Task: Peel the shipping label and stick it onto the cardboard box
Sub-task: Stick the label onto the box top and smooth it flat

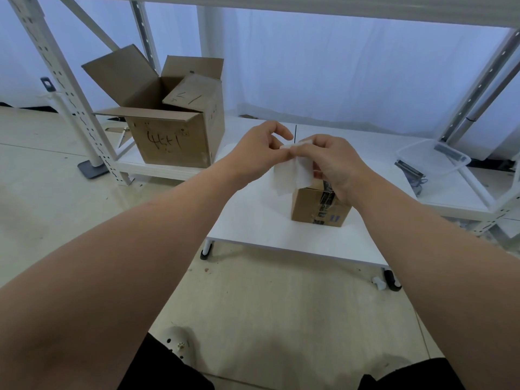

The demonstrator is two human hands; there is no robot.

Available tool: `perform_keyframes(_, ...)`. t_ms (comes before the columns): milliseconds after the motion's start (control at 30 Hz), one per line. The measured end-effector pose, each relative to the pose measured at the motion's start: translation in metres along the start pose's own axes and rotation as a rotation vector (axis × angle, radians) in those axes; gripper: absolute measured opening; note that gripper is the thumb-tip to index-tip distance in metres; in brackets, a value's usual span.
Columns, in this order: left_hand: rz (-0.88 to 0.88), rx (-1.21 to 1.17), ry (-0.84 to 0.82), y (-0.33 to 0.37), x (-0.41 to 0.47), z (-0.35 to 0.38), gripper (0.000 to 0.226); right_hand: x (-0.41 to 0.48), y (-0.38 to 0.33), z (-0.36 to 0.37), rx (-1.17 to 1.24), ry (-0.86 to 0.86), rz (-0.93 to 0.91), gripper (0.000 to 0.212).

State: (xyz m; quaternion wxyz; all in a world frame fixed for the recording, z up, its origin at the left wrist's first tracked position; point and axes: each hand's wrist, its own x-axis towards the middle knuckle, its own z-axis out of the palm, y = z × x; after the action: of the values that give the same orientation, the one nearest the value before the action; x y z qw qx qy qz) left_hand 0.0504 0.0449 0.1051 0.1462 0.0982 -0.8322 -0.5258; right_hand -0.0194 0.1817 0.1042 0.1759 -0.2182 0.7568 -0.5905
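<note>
Both hands pinch the white paper shipping label [294, 175] at its top edge, left hand [260, 153] and right hand [334, 161] each in a closed fingertip grip, apparently to split it from its backing above the small taped brown cardboard box [318, 206] on the white tabletop [253, 220].

White metal shelving [70, 88] stands on beige floor [50, 198].

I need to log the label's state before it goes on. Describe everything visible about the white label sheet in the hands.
The label sheet is a white, roughly rectangular piece of thin paper, blank on the side facing the camera; no print is legible. It hangs slightly curled in the air above the small taped cardboard box, covering part of the box's top. Both hands pinch its upper edge: the left hand at the top corner, the right hand beside it, apparently working the corner apart. Whether the backing has separated cannot be told.
</note>
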Motion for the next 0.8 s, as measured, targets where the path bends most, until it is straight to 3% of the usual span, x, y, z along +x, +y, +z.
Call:
perform_keyframes(233, -0.072, 0.003, 0.082, -0.007, 0.002, -0.006, 0.027, 0.003, 0.002, -0.006, 0.154, 0.104, 0.066, 0.014)
perform_keyframes(367, -0.133, -0.044, 0.103, -0.013, 0.004, -0.010, 0.011, 0.003, 0.002, -0.007, 0.212, 0.105, 0.090, 0.011)
perform_keyframes(800, -0.184, 0.055, 0.142, -0.015, 0.004, -0.009, 0.010, 0.006, 0.004, -0.002, 0.183, 0.140, 0.101, 0.010)
